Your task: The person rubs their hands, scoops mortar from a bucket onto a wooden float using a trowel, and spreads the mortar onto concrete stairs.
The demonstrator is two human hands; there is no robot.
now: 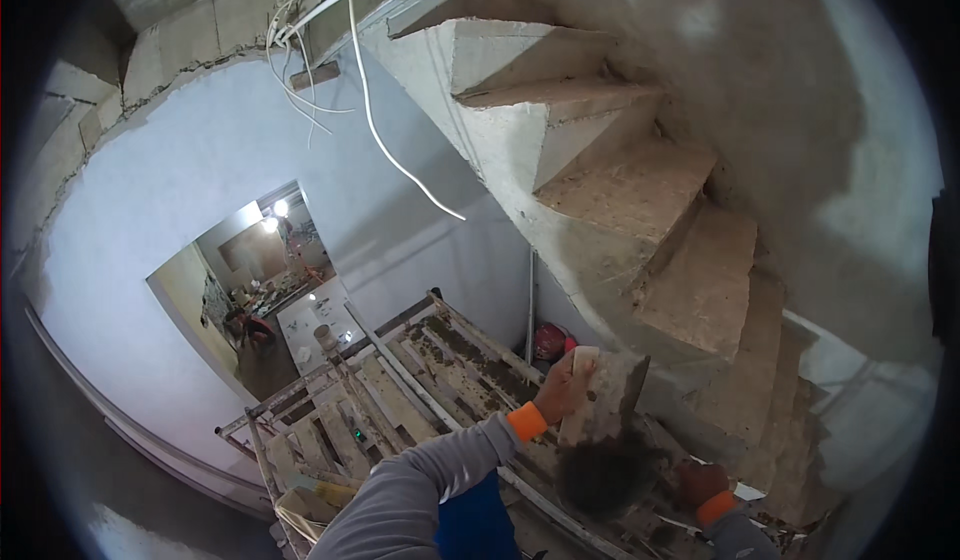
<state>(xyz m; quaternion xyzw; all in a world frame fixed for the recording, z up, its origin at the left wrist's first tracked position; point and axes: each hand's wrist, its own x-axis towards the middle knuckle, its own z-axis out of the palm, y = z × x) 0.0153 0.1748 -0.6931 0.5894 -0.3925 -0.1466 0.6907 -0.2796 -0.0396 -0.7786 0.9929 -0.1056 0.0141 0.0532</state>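
My left hand (567,388), below an orange cuff, is closed on the edge of a flat, pale board (612,395) smeared with grey. The board is tilted above a dark heap of wet-looking mortar (605,475); whether a container holds the heap cannot be made out. Just right of the heap is my right hand (703,485), its fingers curled. What it grips is hidden; a small white flat piece (748,492) shows beside it.
A scaffold platform of rough planks (400,370) with metal rails lies ahead and left. Curved concrete stairs (620,190) rise at the right. White cables (380,130) dangle above. A red round object (550,341) is near the wall. A person (255,330) crouches beyond the doorway.
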